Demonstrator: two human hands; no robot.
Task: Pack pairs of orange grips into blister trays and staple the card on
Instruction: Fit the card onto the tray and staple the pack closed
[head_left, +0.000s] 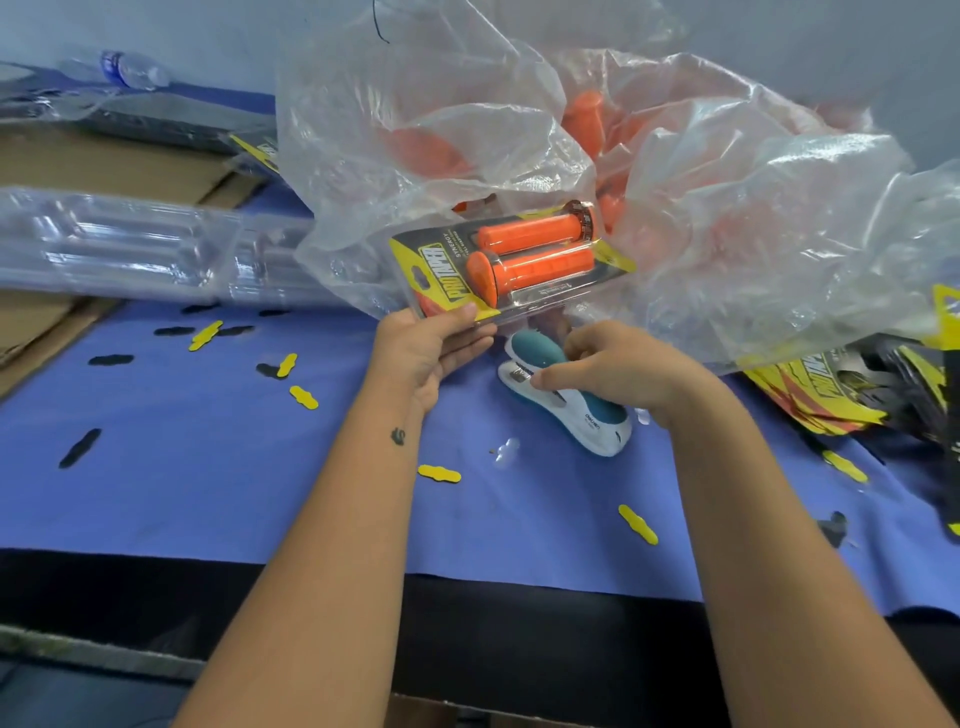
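the tabletop (218, 483) is covered in blue cloth and takes up most of the view, with a dark edge along its near side. a big clear plastic bag (727, 218) is heaped across the back and right, and loose orange grips (584, 122) show through it. on the left lies a long stack of empty clear blister trays (119, 244), resting partly on flat brown cardboard (104, 161). at the far right sits a fanned pile of printed yellow and black cards (831, 389), partly under the bag.

the packed blister pack (511, 262) is held up just above the tabletop in front of the bag, tilted, with two orange grips lying side by side inside it on a yellow and black card. the left hand (431, 348) holds the pack by its near left corner, thumb on top and fingers curled underneath. the right hand (618, 371) is over the white and teal stapler (566, 402), which lies on the cloth just below the pack; its grip is loosely curled with fingertips on the stapler's top, and i cannot tell whether it truly has hold of it.

a clear water bottle (132, 67) lies at the far left back. small yellow punch-outs (439, 474) and black punch-outs (80, 448) are scattered over the cloth.
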